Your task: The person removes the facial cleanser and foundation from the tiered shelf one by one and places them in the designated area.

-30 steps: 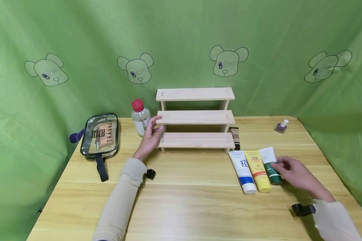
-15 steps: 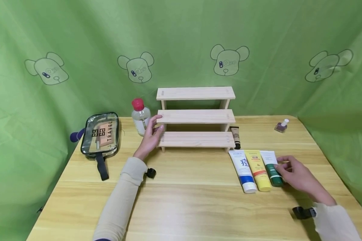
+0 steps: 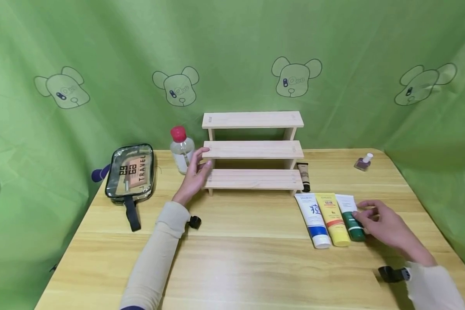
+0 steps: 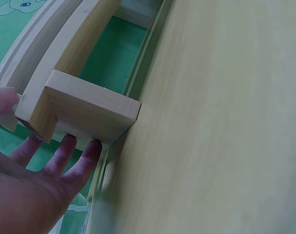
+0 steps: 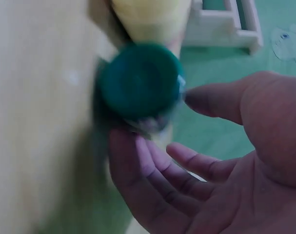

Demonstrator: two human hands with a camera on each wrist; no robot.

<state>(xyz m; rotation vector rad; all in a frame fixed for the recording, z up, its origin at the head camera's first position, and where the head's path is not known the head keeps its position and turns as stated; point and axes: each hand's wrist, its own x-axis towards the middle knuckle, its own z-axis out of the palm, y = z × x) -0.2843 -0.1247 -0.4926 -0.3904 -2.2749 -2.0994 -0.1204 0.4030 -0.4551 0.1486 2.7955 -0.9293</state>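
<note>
A green-and-white squeeze tube (image 3: 350,217) lies at the right end of a row of tubes on the table. My right hand (image 3: 383,224) pinches it from its right side; in the right wrist view, thumb and fingers stand either side of its green cap (image 5: 142,80). Beside it lie a yellow tube (image 3: 333,219) and a white-and-blue tube (image 3: 313,219). Toward the back stands a three-step wooden shelf (image 3: 252,178). At its left end, my left hand (image 3: 193,178) holds on, with fingertips against the side panel (image 4: 91,114) in the left wrist view.
Left of the shelf stands a red-capped clear bottle (image 3: 182,150). A transparent travel pouch (image 3: 131,174) lies farther left, a purple object (image 3: 100,174) behind it. A small brown tube (image 3: 304,176) sits against the shelf's right side; nail polish (image 3: 363,162) stands back right. Green curtain (image 3: 240,51) surrounds the table.
The green-and-white tube has slid slightly toward the person and turned a little, with the right hand on it. The left hand stays at the shelf.
</note>
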